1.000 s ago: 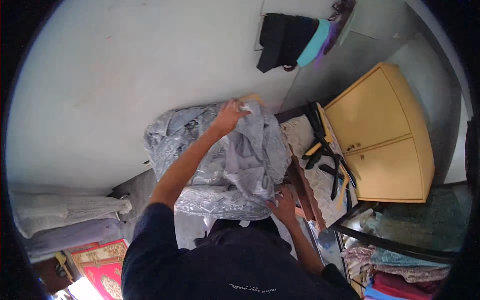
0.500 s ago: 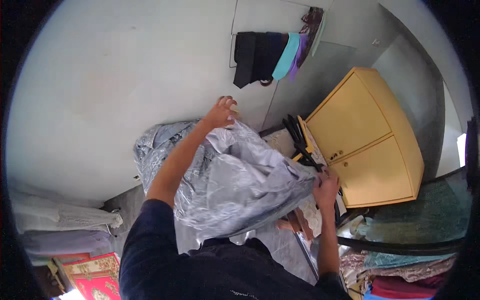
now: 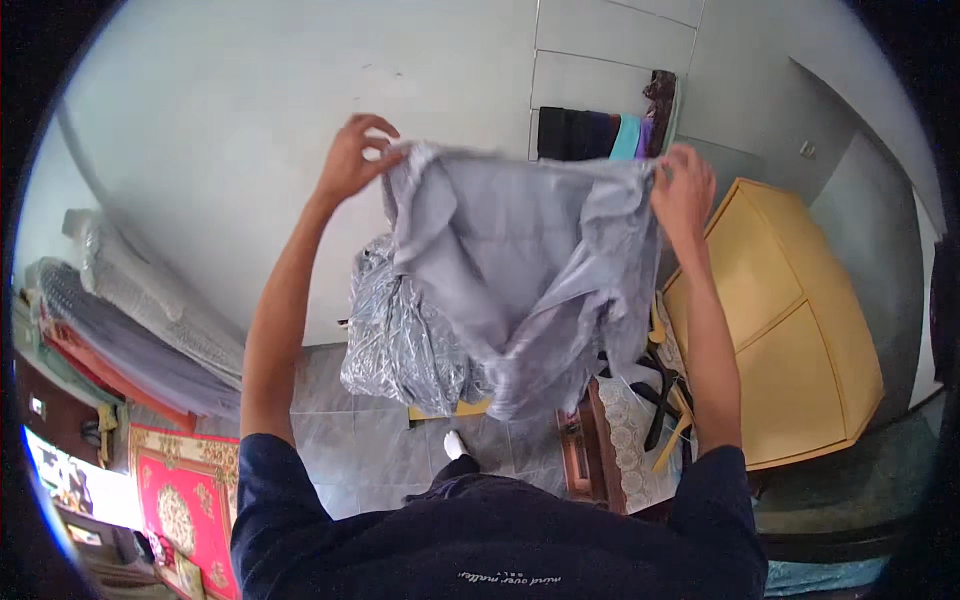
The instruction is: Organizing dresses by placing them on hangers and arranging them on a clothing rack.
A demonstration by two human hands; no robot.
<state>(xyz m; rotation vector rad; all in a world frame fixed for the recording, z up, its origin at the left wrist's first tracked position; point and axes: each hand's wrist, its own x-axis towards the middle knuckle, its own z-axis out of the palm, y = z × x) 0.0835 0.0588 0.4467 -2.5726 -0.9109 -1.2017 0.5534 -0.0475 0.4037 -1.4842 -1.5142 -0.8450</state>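
A grey, shiny garment (image 3: pixel 500 230) hangs in front of me, spread out between both hands, with a V-shaped opening in its front. My left hand (image 3: pixel 360 160) pinches its upper left corner, thumb and fingers closed on the fabric. At the upper right corner, my right hand (image 3: pixel 686 195) grips it in the same way. The lower part falls in loose, crinkled folds. Partly covered by it, a heap of silvery-grey crinkled cloth or plastic-wrapped material (image 3: pixel 395 330) lies behind, on something with a yellow edge (image 3: pixel 470 408).
Black hangers (image 3: pixel 660 420) lie on a lace-covered wooden table (image 3: pixel 622 430) at right, beside a yellow cabinet (image 3: pixel 800 320). Several cloths (image 3: pixel 600 135) hang on a wall rack. Garments hang on the left (image 3: pixel 170 310) near a red patterned rug (image 3: pixel 175 480).
Both hands have risen and moved apart to about level height, my left one going left. The garment, bunched and slanted before, is now stretched out. My view has shifted.
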